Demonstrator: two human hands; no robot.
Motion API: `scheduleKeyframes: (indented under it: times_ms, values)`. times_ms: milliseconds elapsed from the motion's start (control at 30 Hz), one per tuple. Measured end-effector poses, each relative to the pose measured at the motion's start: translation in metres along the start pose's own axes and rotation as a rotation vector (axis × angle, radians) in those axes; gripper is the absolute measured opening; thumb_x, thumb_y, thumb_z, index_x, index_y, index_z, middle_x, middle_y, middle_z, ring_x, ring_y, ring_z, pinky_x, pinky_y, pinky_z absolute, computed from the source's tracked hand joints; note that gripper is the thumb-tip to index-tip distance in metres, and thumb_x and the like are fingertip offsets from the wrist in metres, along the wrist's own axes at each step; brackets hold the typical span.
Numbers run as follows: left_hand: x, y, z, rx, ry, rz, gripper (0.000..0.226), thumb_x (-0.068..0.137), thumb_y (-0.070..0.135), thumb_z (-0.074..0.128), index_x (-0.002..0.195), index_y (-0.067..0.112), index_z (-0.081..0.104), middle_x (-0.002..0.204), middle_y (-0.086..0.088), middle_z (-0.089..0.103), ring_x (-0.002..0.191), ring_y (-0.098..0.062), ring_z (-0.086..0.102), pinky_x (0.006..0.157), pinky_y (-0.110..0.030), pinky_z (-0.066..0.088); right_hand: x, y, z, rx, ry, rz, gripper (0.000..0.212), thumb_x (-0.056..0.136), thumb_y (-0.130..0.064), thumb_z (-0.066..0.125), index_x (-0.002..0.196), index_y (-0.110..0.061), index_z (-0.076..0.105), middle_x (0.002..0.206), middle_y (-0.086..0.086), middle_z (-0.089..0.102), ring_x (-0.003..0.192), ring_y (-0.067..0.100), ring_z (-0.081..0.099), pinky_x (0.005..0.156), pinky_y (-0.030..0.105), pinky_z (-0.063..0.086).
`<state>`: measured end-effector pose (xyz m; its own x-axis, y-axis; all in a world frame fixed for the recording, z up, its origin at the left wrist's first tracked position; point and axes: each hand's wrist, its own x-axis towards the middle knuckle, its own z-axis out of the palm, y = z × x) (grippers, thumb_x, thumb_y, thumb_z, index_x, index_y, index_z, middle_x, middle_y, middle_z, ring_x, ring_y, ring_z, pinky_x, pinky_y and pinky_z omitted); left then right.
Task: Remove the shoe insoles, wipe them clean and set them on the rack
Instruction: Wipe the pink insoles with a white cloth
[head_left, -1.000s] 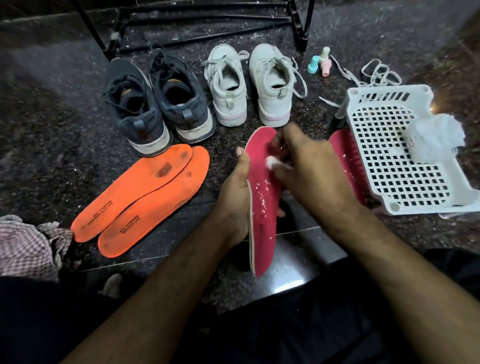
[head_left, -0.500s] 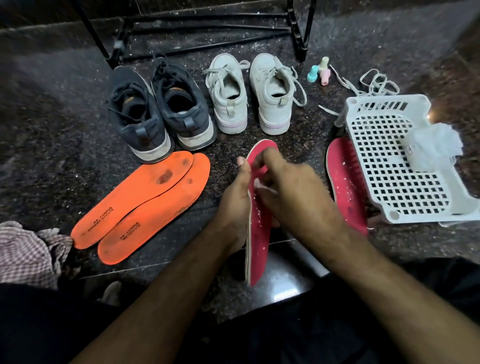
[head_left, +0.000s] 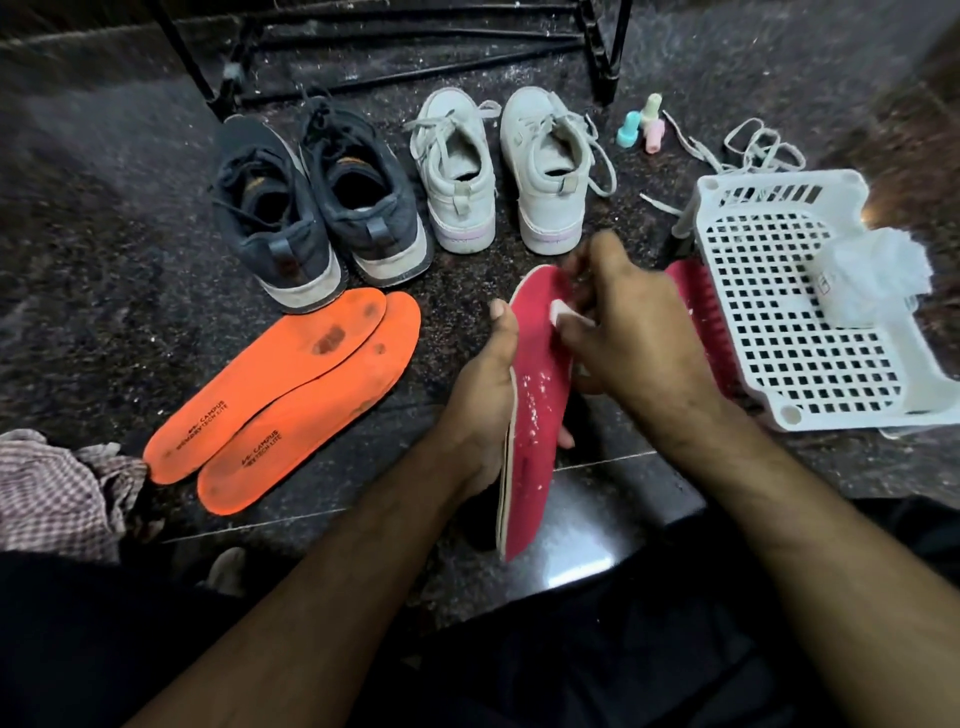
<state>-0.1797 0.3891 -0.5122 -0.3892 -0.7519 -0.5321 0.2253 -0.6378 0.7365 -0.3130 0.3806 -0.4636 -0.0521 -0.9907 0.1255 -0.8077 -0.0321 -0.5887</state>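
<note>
Now right hand (head_left: 634, 338) wiping pink insole (head_left: 535, 415).

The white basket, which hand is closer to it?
Right. The right hand sits just beside the white basket; the left hand is farther, across the pink insole.

Dark stone floor (head_left: 104, 249) bears shoes (head_left: 317, 208), orange insoles (head_left: 291, 395), basket (head_left: 810, 410).

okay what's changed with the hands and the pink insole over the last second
The right hand slid its white wipe down the pink insole, then back up toward the toe. The left hand kept holding the insole upright. The orange insoles stayed put.
</note>
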Motion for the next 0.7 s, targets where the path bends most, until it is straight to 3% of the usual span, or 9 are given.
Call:
scheduleKeyframes:
  times_ms: [67, 167, 267, 367, 433, 500, 533, 633, 700]
  values:
    - [-0.003, 0.000, 0.003, -0.026, 0.004, -0.009, 0.076, 0.095, 0.072, 0.021, 0.092, 0.015, 0.070, 0.064, -0.007, 0.064, 0.048, -0.021, 0.061, 0.047, -0.030, 0.050, -0.006, -0.008, 0.004, 0.004, -0.001, -0.024, 0.030, 0.083, -0.017, 0.068, 0.107, -0.021, 0.050, 0.087, 0.004, 0.071, 0.082, 0.031, 0.068, 0.074, 0.044, 0.054]
    - [-0.002, 0.005, 0.000, -0.206, -0.051, -0.029, 0.072, 0.099, 0.069, 0.023, 0.102, 0.016, 0.071, 0.093, -0.009, 0.069, 0.083, -0.021, 0.066, 0.073, -0.033, 0.050, -0.025, -0.026, 0.015, 0.058, -0.091, -0.141, 0.027, 0.085, -0.019, 0.066, 0.107, -0.022, 0.051, 0.085, 0.003, 0.071, 0.081, 0.030, 0.069, 0.070, 0.043, 0.053]
    - [-0.002, 0.004, -0.001, -0.080, -0.047, 0.008, 0.075, 0.099, 0.068, 0.016, 0.096, 0.016, 0.070, 0.067, -0.004, 0.068, 0.049, -0.018, 0.063, 0.044, -0.026, 0.048, -0.009, -0.008, 0.008, 0.052, -0.068, -0.060, 0.032, 0.081, -0.018, 0.070, 0.106, -0.023, 0.051, 0.085, 0.002, 0.071, 0.081, 0.030, 0.068, 0.074, 0.044, 0.054]
    - [-0.002, 0.000, 0.003, 0.013, -0.011, -0.001, 0.076, 0.095, 0.072, 0.019, 0.098, 0.014, 0.069, 0.060, -0.007, 0.062, 0.038, -0.020, 0.055, 0.038, -0.027, 0.046, 0.001, 0.000, 0.000, 0.017, 0.000, 0.022, 0.032, 0.081, -0.017, 0.070, 0.104, -0.024, 0.050, 0.084, 0.002, 0.070, 0.080, 0.029, 0.068, 0.074, 0.044, 0.055]
    - [-0.004, 0.002, 0.003, -0.043, 0.002, -0.006, 0.073, 0.097, 0.070, 0.020, 0.098, 0.015, 0.070, 0.068, -0.006, 0.067, 0.053, -0.019, 0.063, 0.050, -0.030, 0.050, -0.010, -0.014, 0.008, 0.027, -0.038, -0.051, 0.027, 0.084, -0.018, 0.067, 0.104, -0.023, 0.050, 0.084, 0.003, 0.071, 0.081, 0.030, 0.068, 0.073, 0.043, 0.054]
    - [-0.003, 0.006, 0.001, -0.182, -0.033, -0.011, 0.073, 0.097, 0.069, 0.022, 0.097, 0.018, 0.075, 0.087, -0.007, 0.072, 0.080, -0.021, 0.067, 0.073, -0.034, 0.051, -0.024, -0.027, 0.014, 0.066, -0.099, -0.152, 0.024, 0.085, -0.019, 0.065, 0.103, -0.022, 0.050, 0.082, 0.005, 0.070, 0.079, 0.031, 0.068, 0.070, 0.044, 0.053]
    - [-0.004, 0.009, 0.000, -0.207, -0.063, -0.007, 0.075, 0.098, 0.068, 0.021, 0.095, 0.019, 0.076, 0.087, -0.006, 0.072, 0.081, -0.020, 0.067, 0.075, -0.034, 0.051, -0.025, -0.026, 0.014, 0.071, -0.120, -0.167, 0.025, 0.084, -0.018, 0.066, 0.103, -0.022, 0.051, 0.081, 0.004, 0.069, 0.078, 0.031, 0.068, 0.069, 0.044, 0.053]
    - [-0.003, 0.006, -0.001, -0.052, -0.023, 0.000, 0.078, 0.097, 0.070, 0.017, 0.099, 0.011, 0.068, 0.064, -0.008, 0.063, 0.046, -0.020, 0.059, 0.044, -0.029, 0.049, -0.007, -0.004, 0.003, 0.037, -0.068, -0.058, 0.031, 0.079, -0.016, 0.071, 0.103, -0.022, 0.051, 0.083, 0.002, 0.069, 0.080, 0.030, 0.067, 0.073, 0.045, 0.054]
    - [-0.005, 0.003, 0.001, 0.001, -0.012, -0.013, 0.080, 0.094, 0.074, 0.019, 0.099, 0.008, 0.066, 0.064, -0.011, 0.059, 0.038, -0.023, 0.054, 0.039, -0.028, 0.046, 0.000, 0.003, -0.004, -0.003, -0.011, -0.008, 0.031, 0.079, -0.016, 0.071, 0.103, -0.022, 0.051, 0.085, 0.004, 0.070, 0.082, 0.033, 0.067, 0.075, 0.046, 0.054]
